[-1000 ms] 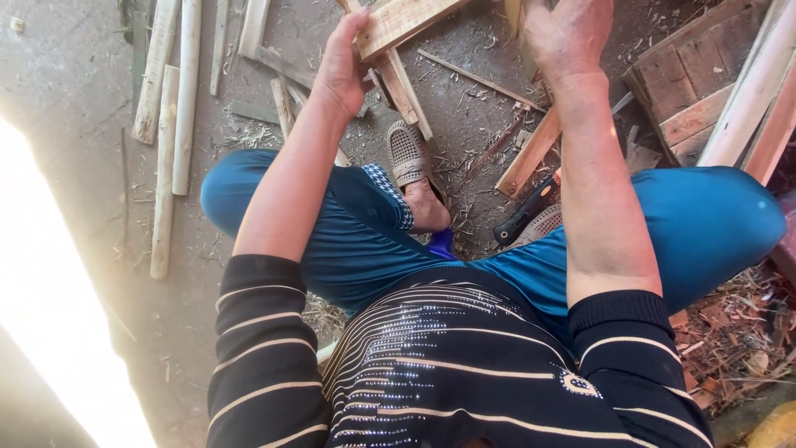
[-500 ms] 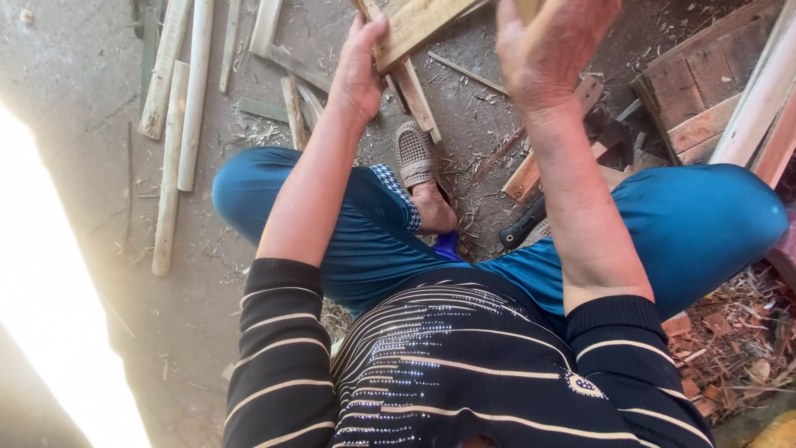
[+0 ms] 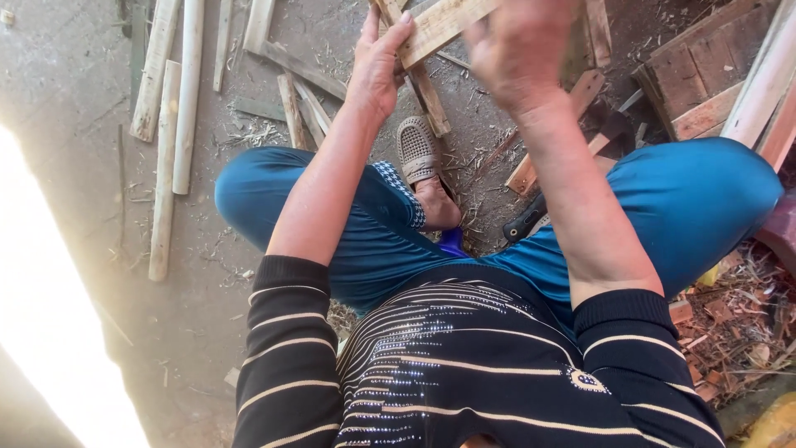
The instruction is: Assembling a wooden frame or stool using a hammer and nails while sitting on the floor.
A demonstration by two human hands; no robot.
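While gripped, plank (image 3: 444, 25) in left hand (image 3: 377, 62).

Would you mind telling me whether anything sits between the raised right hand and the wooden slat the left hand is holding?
Nothing visible does. The left hand grips the slat at its near end, and the blurred right hand hangs just beside it, with no scrap or tool between them.

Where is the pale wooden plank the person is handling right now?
In the head view, the pale wooden plank sits at top centre, gripped by the left hand, with the blurred right hand just beside it, above the grey shoe.
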